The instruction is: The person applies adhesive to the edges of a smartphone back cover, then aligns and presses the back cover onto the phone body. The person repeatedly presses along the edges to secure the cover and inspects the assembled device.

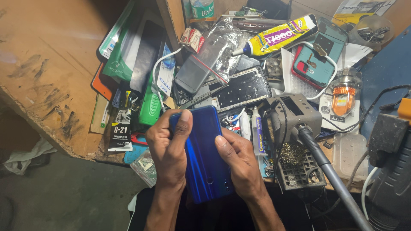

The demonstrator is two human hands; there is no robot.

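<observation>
both hands (169, 147) (240, 160) grip blue phone (204, 154) (back up), thumbs pressing

You are at a phone repair workbench. The worn wooden bench (51, 72) is covered with a bare phone frame (244, 90), a teal phone case (314, 64), a yellow glue tube (280, 36), tweezers (205, 97) and a grey soldering iron stand (295, 115) holding brass cleaning wool (292, 155).

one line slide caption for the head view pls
Left hand and right hand hold a blue phone over a cluttered workbench.
</observation>
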